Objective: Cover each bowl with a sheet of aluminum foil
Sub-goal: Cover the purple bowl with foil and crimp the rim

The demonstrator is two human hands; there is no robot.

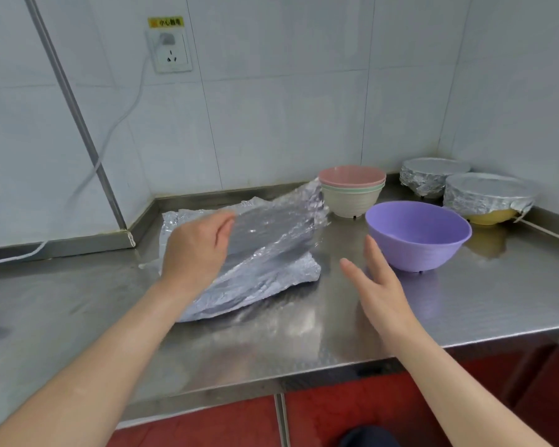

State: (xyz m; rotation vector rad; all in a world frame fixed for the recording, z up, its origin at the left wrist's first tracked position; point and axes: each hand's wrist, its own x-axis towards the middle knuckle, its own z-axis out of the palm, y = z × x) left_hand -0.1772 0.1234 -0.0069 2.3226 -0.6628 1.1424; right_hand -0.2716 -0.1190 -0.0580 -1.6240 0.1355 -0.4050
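Your right hand (381, 295), fingers straight, holds nothing, just beside one uncovered purple plastic bowl (418, 235). Your left hand (196, 250) pinches a crinkled aluminium foil sheet (271, 230) raised off the steel counter (304, 333). Bare steel lies between them. Behind stand three stacked pastel bowls (352, 191), then two foil-covered bowls (488, 196) in the corner.

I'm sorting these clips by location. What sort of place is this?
Probably a commercial or canteen kitchen: a stainless steel counter set into a corner of white tiled walls, stacked bowls and foil-covered bowls on it, and a wall socket under a yellow warning label.
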